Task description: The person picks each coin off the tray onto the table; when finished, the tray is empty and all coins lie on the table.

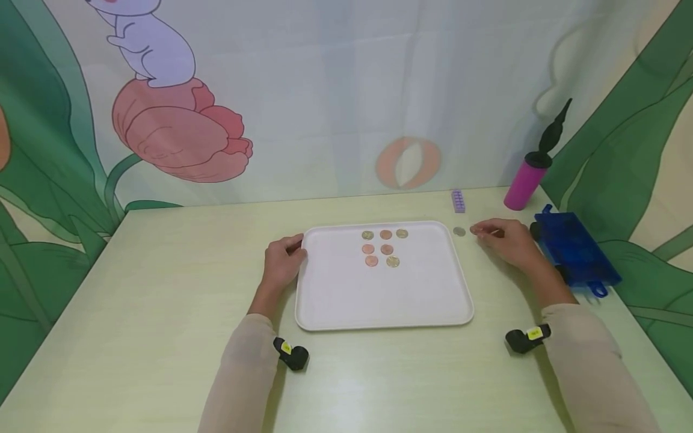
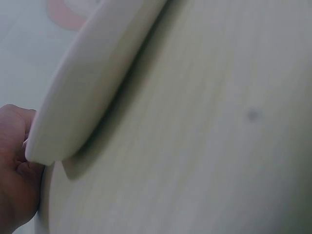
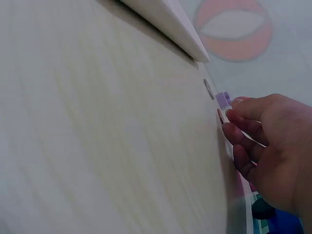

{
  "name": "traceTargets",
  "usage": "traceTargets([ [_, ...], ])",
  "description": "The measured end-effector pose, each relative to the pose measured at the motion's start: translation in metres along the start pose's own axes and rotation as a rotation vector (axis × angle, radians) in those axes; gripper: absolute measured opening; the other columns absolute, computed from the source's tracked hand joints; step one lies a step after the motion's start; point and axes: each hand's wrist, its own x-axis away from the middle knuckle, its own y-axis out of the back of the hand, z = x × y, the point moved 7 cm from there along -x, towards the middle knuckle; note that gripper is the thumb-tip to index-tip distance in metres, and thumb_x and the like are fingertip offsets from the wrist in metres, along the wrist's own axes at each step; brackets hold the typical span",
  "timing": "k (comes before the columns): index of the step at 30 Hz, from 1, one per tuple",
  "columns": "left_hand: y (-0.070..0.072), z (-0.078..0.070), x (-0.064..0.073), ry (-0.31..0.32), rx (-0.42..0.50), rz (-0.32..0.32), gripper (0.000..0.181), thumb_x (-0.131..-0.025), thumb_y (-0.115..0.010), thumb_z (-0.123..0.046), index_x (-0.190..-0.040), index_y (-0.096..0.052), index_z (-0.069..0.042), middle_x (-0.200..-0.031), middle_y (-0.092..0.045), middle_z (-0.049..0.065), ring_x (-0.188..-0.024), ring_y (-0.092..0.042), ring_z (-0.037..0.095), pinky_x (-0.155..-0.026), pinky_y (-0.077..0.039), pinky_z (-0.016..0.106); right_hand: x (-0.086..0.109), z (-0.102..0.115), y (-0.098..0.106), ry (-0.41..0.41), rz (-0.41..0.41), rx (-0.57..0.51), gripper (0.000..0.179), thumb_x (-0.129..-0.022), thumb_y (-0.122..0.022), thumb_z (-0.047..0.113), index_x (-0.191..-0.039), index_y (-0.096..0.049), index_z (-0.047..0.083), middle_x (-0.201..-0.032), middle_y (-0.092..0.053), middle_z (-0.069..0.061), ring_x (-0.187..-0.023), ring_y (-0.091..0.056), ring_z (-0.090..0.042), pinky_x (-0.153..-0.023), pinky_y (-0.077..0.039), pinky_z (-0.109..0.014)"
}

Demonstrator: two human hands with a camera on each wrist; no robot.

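A person's two bare hands are at a pale wooden table (image 1: 146, 313), on which a white tray (image 1: 346, 300) lies right of the middle. The left hand (image 1: 281, 262) grips the tray's left rim toward its far corner, thumb against the edge and fingers curled at its outer side. On the far half of the tray I count seven coins (image 1: 387, 249), lying flat and apart: three in the far row, gold-toned, copper and gold-toned from left to right; two copper ones in the middle row; a copper one and a gold-toned one in the near row. The near half of the tray is bare. Just right of the tray's far right corner, a silver-grey coin (image 1: 459, 231) lies on the table. The right hand (image 1: 506, 240) is just right of that coin, fingers bent and fingertips at a copper-coloured coin (image 3: 220, 116); whether they pinch it or only touch it, I cannot tell. A purple block (image 1: 458, 201) sits beyond the silver-grey coin, toward the far edge. At the far right, a magenta pump (image 1: 524, 185) with a black nozzle stands upright. A blue plastic case (image 1: 582, 246) lies right of the right hand, partly behind its wrist.
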Motion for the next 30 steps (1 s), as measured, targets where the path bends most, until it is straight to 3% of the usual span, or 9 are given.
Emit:
traceTargets([
  [8,0.000,0.000,0.000,0.001,0.002,-0.004,0.044,-0.093,-0.060,-0.005,-0.137,-0.061,0.002,-0.137,-0.065,0.022,-0.126,-0.063,0.032,-0.109,-0.053,0.043,0.003,0.021,-0.004,0.110,-0.059,-0.063,0.032,-0.103,-0.059,0.016,-0.128,-0.067,-0.002,-0.119,-0.070,-0.026,-0.082,-0.057,0.001,-0.070,-0.048,-0.006],
  [13,0.000,0.001,0.000,0.007,-0.007,-0.001,0.044,-0.094,-0.060,-0.005,-0.138,-0.061,0.001,-0.138,-0.065,0.022,-0.126,-0.063,0.032,-0.110,-0.053,0.043,0.003,0.037,-0.010,0.164,-0.055,-0.120,0.030,-0.102,-0.060,0.013,-0.125,-0.068,-0.004,-0.120,-0.070,-0.028,-0.079,-0.057,0.009,-0.071,-0.050,-0.006],
  [17,0.000,0.002,0.001,0.015,-0.012,0.002,0.045,-0.094,-0.060,-0.005,-0.139,-0.060,0.001,-0.139,-0.064,0.021,-0.128,-0.062,0.032,-0.110,-0.052,0.044,0.000,0.052,-0.014,0.215,-0.052,-0.163,0.029,-0.100,-0.061,0.010,-0.123,-0.068,-0.007,-0.119,-0.069,-0.031,-0.077,-0.059,0.009,-0.071,-0.050,-0.006],
  [21,-0.001,0.000,0.002,0.011,-0.006,0.004,0.045,-0.094,-0.060,-0.005,-0.138,-0.060,0.001,-0.140,-0.064,0.022,-0.129,-0.061,0.033,-0.111,-0.051,0.044,-0.004,0.065,-0.021,0.216,-0.027,-0.197,0.030,-0.100,-0.062,0.009,-0.122,-0.067,-0.009,-0.118,-0.069,-0.031,-0.077,-0.061,0.006,-0.070,-0.050,-0.008],
  [30,0.001,-0.003,0.001,-0.011,-0.018,-0.003,0.044,-0.093,-0.060,-0.004,-0.136,-0.062,0.002,-0.136,-0.066,0.022,-0.126,-0.063,0.033,-0.110,-0.052,0.044,-0.022,0.083,-0.047,0.184,0.029,-0.140,0.027,-0.099,-0.062,0.008,-0.122,-0.070,-0.004,-0.115,-0.072,-0.025,-0.081,-0.064,-0.010,-0.068,-0.051,-0.014],
])
